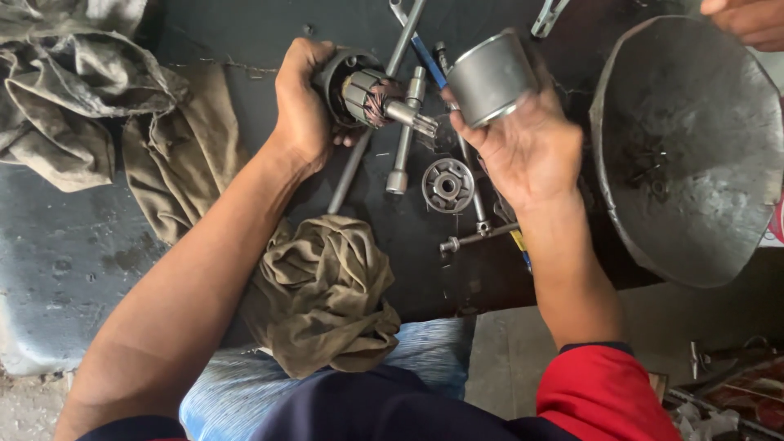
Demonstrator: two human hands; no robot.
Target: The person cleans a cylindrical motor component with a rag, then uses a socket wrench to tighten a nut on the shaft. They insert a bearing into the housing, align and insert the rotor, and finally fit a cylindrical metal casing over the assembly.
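My left hand (300, 104) grips a motor armature (363, 94) with copper windings, a dark end cap and a short steel shaft pointing right. Just to its right, my right hand (523, 139) holds a grey metal cylinder housing (490, 77), its open end tilted toward me. The two parts are close but apart. Below them on the dark bench lie a round metal end plate (447, 185) and long socket wrenches (406, 135).
A large dented metal pan (694, 188) stands at the right, with another person's hand (747, 18) at its top edge. Dirty rags (327, 294) lie on the bench and at upper left (73, 90). Several rods and bolts (478, 237) lie near the plate.
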